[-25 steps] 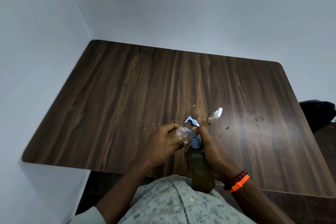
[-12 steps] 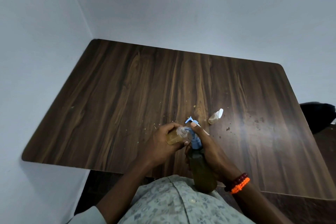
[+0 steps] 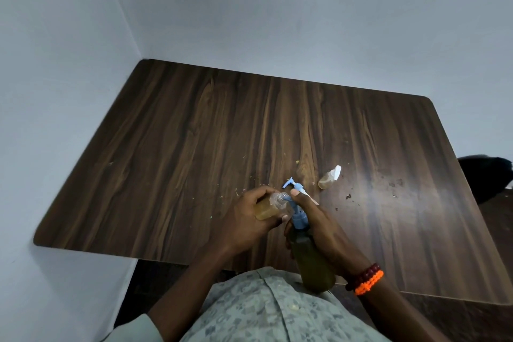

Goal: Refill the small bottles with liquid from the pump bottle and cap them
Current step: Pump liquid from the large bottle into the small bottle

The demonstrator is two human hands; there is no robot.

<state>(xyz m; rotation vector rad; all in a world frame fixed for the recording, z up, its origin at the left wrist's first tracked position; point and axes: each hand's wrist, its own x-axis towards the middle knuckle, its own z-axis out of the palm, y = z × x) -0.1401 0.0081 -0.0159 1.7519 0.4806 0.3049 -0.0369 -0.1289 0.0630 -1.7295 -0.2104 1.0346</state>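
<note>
My left hand [image 3: 249, 219] grips a small clear bottle [image 3: 270, 205], tilted on its side, uncapped, partly filled with amber liquid. My right hand [image 3: 319, 219] holds the dark olive pump bottle [image 3: 312, 261] by its neck, thumb on the blue pump head [image 3: 298, 216], whose nozzle meets the small bottle's mouth. A loose blue pump cap [image 3: 294, 185] with a white dip tube lies on the table just beyond my hands. A second small bottle [image 3: 329, 178] with a white cap lies on its side further right.
The dark wood table [image 3: 194, 147] fits into a corner of white walls at the left and back. Crumbs and small stains dot the surface right of the bottles. A dark object [image 3: 484, 178] sits beyond the table's right edge.
Both hands stay together at the same spot; my right thumb has shifted slightly on the pump head. The items lying on the table have not moved.
</note>
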